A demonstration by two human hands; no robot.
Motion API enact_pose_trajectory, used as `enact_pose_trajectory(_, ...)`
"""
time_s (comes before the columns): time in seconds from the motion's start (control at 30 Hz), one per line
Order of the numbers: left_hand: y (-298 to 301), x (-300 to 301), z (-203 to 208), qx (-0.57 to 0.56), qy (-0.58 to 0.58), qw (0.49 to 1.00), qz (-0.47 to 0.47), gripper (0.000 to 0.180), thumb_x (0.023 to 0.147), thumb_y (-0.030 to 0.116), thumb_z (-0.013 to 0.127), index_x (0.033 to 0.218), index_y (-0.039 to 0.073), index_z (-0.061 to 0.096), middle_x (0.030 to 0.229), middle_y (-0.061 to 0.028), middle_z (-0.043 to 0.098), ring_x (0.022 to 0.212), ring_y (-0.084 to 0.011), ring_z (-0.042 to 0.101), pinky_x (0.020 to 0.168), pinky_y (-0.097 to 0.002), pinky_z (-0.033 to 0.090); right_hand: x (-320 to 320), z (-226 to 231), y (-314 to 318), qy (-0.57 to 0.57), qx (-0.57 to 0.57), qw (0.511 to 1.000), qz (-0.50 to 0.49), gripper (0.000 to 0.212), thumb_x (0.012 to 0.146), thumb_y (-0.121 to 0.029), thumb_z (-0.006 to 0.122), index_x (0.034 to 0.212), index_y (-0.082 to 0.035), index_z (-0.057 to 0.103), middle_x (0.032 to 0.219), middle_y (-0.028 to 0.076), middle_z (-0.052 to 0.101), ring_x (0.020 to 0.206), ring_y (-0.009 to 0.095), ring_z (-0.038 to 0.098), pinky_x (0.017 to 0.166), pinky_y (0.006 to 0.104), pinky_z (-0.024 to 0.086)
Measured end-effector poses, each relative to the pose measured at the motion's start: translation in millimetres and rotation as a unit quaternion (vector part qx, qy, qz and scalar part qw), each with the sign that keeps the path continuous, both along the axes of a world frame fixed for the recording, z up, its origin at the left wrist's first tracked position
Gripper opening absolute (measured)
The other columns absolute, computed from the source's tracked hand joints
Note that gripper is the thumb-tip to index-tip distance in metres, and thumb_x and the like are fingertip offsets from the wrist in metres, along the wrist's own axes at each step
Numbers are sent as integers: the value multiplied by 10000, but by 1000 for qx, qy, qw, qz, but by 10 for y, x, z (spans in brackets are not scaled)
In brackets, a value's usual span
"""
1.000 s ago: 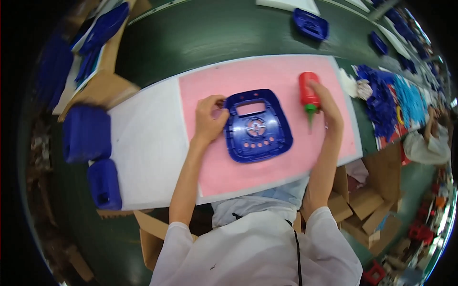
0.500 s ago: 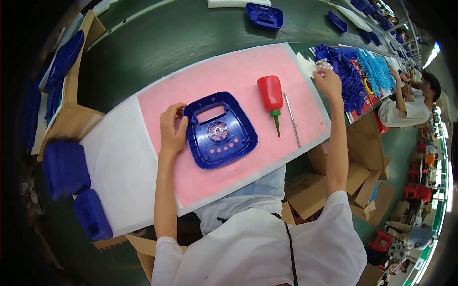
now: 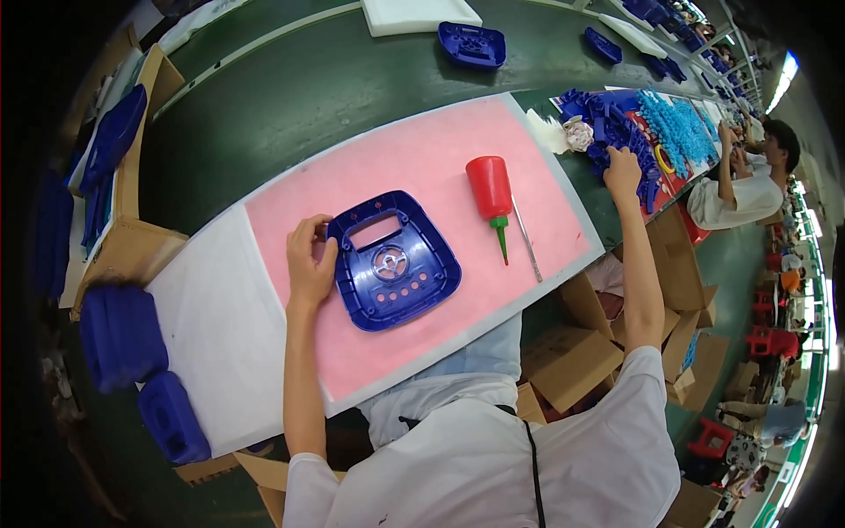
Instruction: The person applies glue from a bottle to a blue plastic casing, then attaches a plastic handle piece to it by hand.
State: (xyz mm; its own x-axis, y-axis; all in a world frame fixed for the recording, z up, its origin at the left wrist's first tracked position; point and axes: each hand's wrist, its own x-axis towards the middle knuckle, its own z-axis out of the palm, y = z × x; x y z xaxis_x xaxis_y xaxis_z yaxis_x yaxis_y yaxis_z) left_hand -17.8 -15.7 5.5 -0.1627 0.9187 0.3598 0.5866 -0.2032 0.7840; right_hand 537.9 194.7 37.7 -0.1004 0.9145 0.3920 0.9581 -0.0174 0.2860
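Observation:
A blue plastic housing (image 3: 414, 304) with a wide slot, a round grille and a row of small holes lies on the pink sheet (image 3: 352, 361), its ribbed inside facing up. My left hand (image 3: 310, 264) is at its left edge, with thumb and curled fingers against the upper left corner. Far to the right, my right hand (image 3: 623, 173) is in a heap of small blue plastic parts (image 3: 612, 123), fingers drawn together; whatever they pinch is hidden. Between the hands lie a red squeeze bottle (image 3: 488, 185) with a green nozzle and a thin metal rod (image 3: 526, 238).
A crumpled whitish ball (image 3: 578, 135) sits left of the blue heap; light-blue pieces (image 3: 673, 123) and a yellow ring (image 3: 664, 159) lie beyond. Blue housings (image 3: 123, 339) are stacked at the left by a cardboard box (image 3: 132, 238). Open cartons (image 3: 572, 361) stand below right. A co-worker (image 3: 748, 185) sits at the right.
My right hand has moved from the crumpled whitish ball, to the right and nearer, into the heap of blue parts. My left hand stays at the housing. The whole view has shifted slightly.

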Motion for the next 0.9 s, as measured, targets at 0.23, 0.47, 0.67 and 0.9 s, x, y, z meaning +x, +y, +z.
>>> enact_pose_trajectory(0.23,-54,-9,19,2,10,1000,5,300,791,83,616,1089,59,619,978,-105,634,904,-248,538,849,-354,445,-205,92,-44,5,-31,998,54,474,666,11,635,1121,-123,649,976,103,591,969,304,562,769,401,532)
enact_pose_trajectory(0.47,-23,-3,12,1,6,1000,6,294,792,84,616,1085,59,620,962,-96,634,902,-248,537,852,-354,440,-91,119,-46,-11,-12,995,98,343,674,4,644,1001,-98,642,943,90,583,947,299,557,759,389,531)
enact_pose_trajectory(0.67,-12,9,27,-2,10,1000,4,288,795,85,616,1082,56,621,956,-96,635,897,-249,537,846,-356,441,-55,281,-93,-5,30,989,145,228,703,-38,676,925,-78,648,917,77,579,933,280,555,747,379,529)
enact_pose_trajectory(0.9,-22,7,1,1,-1,1000,2,278,800,88,615,1076,53,622,957,-97,636,897,-250,538,842,-361,442,-84,567,-157,18,48,988,146,208,730,-79,716,937,-69,697,883,69,586,920,266,565,762,382,521)
